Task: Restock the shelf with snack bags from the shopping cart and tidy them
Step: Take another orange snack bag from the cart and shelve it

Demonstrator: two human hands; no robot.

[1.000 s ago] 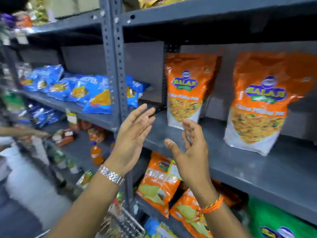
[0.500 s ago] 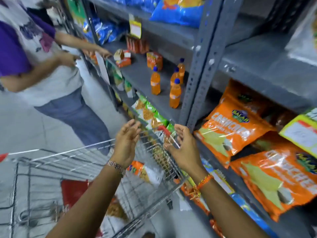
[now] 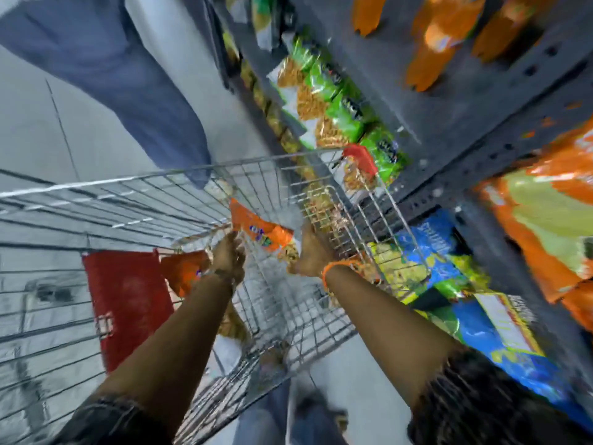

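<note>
Both hands down in the shopping cart [image 3: 199, 187], left hand [image 3: 228, 255] and right hand [image 3: 310, 252] flanking the orange snack bag [image 3: 258, 231], grip blurred, can't tell if closed; bag likely light, crinkly, slippery — pinch top seam or both edges.

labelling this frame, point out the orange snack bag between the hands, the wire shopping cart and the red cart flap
orange snack bag [image 3: 256, 231], head view, printed front
wire shopping cart [image 3: 106, 182], head view, far top rim
red cart flap [image 3: 128, 303], head view, flat middle
</note>
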